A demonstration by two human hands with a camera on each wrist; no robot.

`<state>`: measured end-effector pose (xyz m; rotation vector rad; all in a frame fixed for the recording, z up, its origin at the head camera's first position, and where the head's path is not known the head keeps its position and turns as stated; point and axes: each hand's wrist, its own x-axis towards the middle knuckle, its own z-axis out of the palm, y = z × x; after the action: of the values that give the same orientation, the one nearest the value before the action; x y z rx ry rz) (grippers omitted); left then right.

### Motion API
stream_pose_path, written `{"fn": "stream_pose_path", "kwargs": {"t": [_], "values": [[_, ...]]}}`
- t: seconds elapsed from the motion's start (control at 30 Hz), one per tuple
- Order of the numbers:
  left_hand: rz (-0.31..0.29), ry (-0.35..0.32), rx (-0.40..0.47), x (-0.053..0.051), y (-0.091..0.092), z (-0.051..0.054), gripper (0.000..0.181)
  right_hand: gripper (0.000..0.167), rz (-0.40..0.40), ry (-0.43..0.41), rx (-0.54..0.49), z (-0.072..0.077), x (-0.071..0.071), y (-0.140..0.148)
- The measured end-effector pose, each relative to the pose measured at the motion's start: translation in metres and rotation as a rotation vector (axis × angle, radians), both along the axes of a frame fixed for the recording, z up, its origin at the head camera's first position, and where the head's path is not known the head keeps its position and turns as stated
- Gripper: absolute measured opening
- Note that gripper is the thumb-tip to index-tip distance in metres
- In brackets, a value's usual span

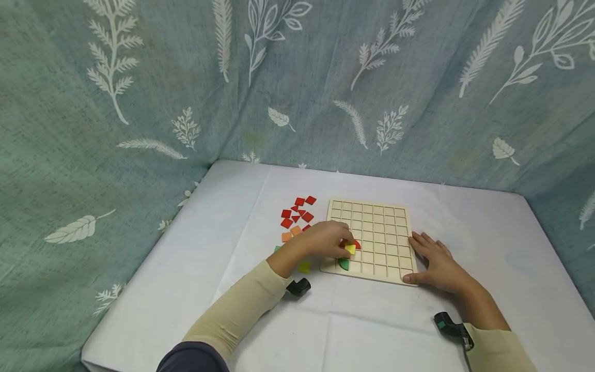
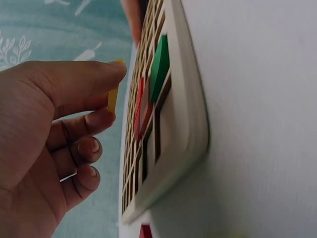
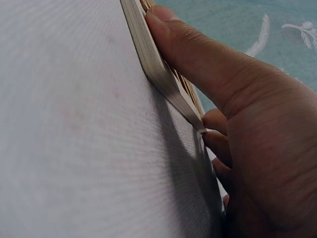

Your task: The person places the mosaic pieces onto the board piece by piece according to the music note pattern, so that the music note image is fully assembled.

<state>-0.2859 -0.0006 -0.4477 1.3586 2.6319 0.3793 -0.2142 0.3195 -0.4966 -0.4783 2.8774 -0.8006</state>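
Yellow tile [image 1: 350, 250] | seemed light, stiff, best edge-held | left hand [image 1: 325, 239] pinched it | right hand [image 1: 436, 263], fingers extended, touched board [image 1: 378, 235]

A close-fitting beige left sleeve [image 1: 237, 305] is being worn below a dark navy upper sleeve [image 1: 192, 357], with a matching beige right sleeve [image 1: 499, 351] being worn opposite. Rounded black wrist cameras [image 1: 299, 287] are being worn on both arms, the right unit [image 1: 454, 330] being marked by a small green patch [image 1: 440, 324].
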Motion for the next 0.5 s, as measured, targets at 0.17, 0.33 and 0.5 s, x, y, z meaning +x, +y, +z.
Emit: {"fn": "stream_pose_path", "kwargs": {"t": [0.17, 0.33, 0.5], "values": [[-0.001, 0.045, -0.037, 0.005, 0.015, -0.005, 0.027, 0.122, -0.006, 0.006, 0.006, -0.003, 0.001, 0.001], [0.015, 0.063, -0.068, 0.007, 0.022, -0.007, 0.024, 0.123, -0.011, -0.002, 0.013, -0.003, 0.001, 0.001], [0.041, 0.062, -0.073, 0.008, 0.024, -0.007, 0.023, 0.122, -0.008, 0.001, 0.017, -0.001, 0.000, 0.000]]}}
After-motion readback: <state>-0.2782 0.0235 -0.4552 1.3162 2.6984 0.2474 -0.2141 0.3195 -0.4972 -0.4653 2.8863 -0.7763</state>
